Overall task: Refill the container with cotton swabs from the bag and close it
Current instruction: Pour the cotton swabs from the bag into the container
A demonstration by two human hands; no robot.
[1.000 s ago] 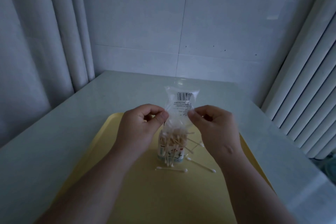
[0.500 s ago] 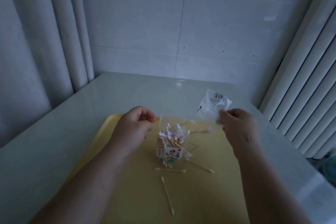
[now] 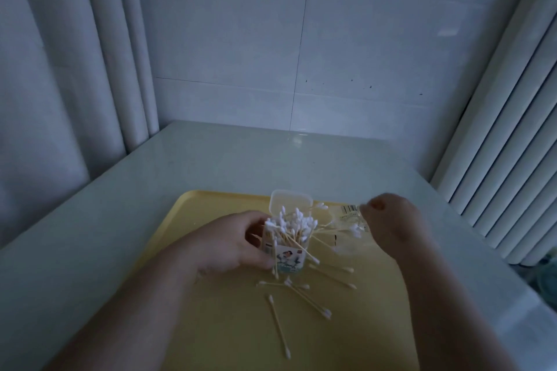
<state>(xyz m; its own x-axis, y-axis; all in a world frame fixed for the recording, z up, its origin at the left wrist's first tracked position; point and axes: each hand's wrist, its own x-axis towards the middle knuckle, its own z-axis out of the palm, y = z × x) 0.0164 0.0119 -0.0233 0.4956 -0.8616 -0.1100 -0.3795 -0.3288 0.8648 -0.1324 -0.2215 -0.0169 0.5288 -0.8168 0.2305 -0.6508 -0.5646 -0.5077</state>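
Note:
A small clear container [image 3: 287, 259] with a printed label stands on the yellow tray [image 3: 211, 205], crammed with cotton swabs [image 3: 294, 224] that stick out above its rim. Its hinged lid [image 3: 291, 200] stands open behind it. My left hand [image 3: 238, 245] grips the container from the left side. My right hand [image 3: 391, 220] holds the crumpled clear plastic bag [image 3: 349, 220] low over the tray, just right of the container. Several loose swabs [image 3: 304, 295] lie scattered on the tray in front of and beside the container.
The tray sits on a pale table [image 3: 180, 159] against a tiled wall. Curtains [image 3: 60, 69] hang at the left, and a ribbed white surface [image 3: 506, 144] runs along the right edge.
My right hand carried the bag away from the container and down to the tray at the right. My left hand moved in and took hold of the container. More swabs lie spilled on the tray.

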